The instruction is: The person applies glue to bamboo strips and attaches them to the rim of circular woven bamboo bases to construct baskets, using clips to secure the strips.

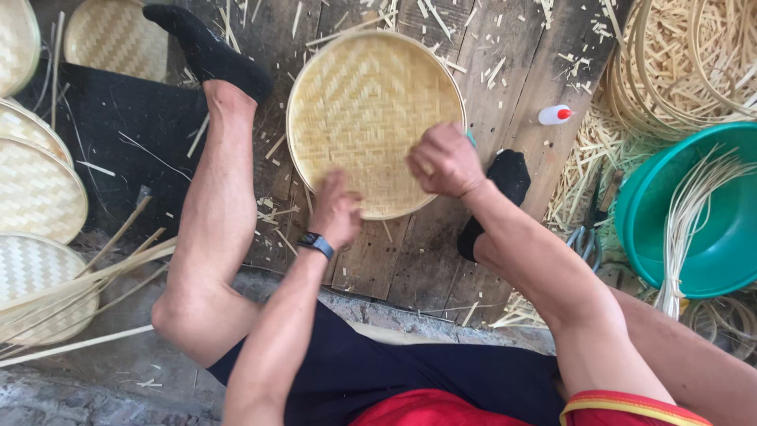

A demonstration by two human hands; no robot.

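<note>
While on planks, both hands [335, 211] [443, 160] at woven tray [371, 110] (round).

A pale yellow round bamboo tray [371, 110] is woven in a herringbone pattern, as are the finished trays [35, 189] stacked in the same straw colour. The plank floor [520, 55] is weathered grey-brown, strewn with pale splinters. Black socks [209, 49] and dark navy shorts [378, 371] are seen, with a red garment [426, 410] below. The basin [710, 260] is teal green; the small bottle [554, 115] is white, capped in red. The wristband [315, 244] is black.
</note>
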